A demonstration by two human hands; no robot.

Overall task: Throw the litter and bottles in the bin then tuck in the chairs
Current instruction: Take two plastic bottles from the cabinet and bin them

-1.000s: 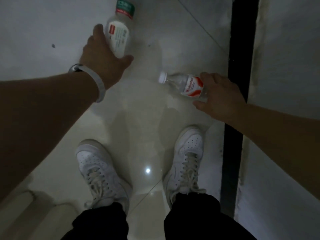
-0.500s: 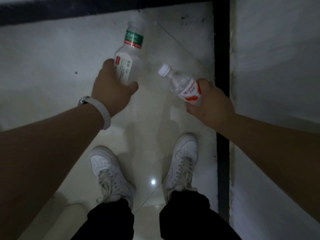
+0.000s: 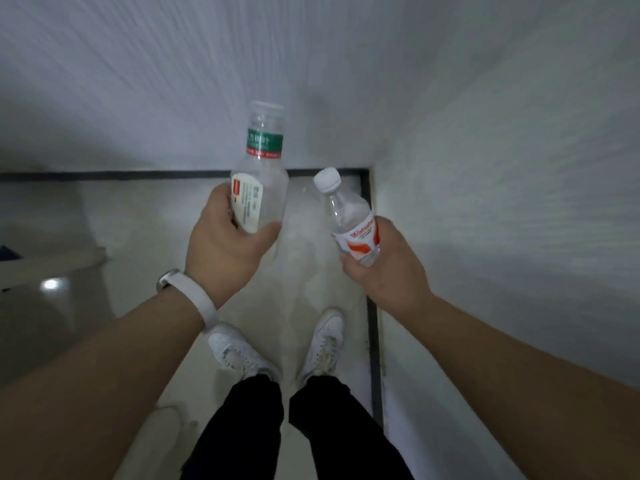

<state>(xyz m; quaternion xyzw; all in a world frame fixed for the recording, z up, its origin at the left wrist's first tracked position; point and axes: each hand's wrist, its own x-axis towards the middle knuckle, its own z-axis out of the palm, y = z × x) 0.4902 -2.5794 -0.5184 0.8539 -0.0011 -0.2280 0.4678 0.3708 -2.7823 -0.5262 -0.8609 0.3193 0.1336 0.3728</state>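
Observation:
My left hand (image 3: 221, 251) grips a clear plastic bottle with a green neck band (image 3: 261, 174), held upright with its open mouth at the top. My right hand (image 3: 384, 268) grips a smaller clear bottle with a white cap and a red and white label (image 3: 349, 220), tilted slightly left. Both bottles are in the air in front of me, above the pale tiled floor (image 3: 301, 258). A white band is on my left wrist. No bin or chair is in view.
I stand in a room corner: white walls (image 3: 485, 168) ahead and to the right, with a dark skirting strip (image 3: 372, 306) along their base. My white shoes (image 3: 239, 355) are on the floor below. A dim pale object (image 3: 52, 258) sits at the left edge.
Both hands have lifted the bottles off the floor and up. The view has tilted upward, so the walls and corner now fill the upper frame.

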